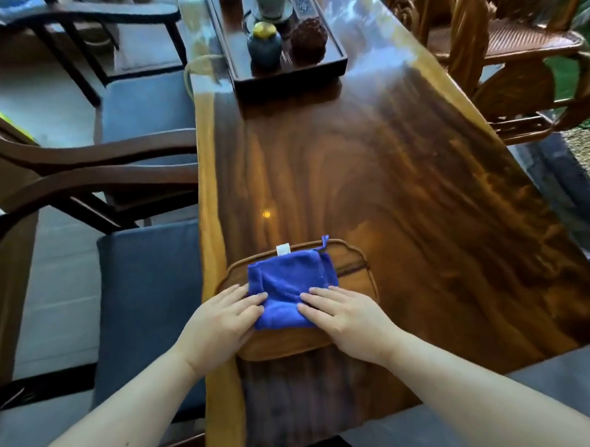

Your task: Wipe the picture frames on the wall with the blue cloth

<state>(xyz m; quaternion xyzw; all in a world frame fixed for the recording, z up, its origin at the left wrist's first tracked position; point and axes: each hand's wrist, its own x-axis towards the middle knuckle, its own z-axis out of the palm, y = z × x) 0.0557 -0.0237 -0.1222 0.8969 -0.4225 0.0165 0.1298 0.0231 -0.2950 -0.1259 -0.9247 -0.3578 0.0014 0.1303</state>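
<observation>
A folded blue cloth (289, 283) with a white tag lies on a small wooden tray (352, 264) near the front of a long polished wooden table (385, 170). My left hand (220, 323) rests flat on the cloth's left front corner, fingers together. On the right front corner lies my right hand (347, 318), fingers spread and pressing down. Neither hand has the cloth lifted. No picture frames or wall appear in the head view.
A dark tray (334, 61) at the table's far end carries a dark jar with a yellow lid (264, 43), a brown cone-like ornament (309, 37) and a cup. Chairs with blue cushions (149, 295) stand on the left; a carved wooden chair (501, 49) stands on the right.
</observation>
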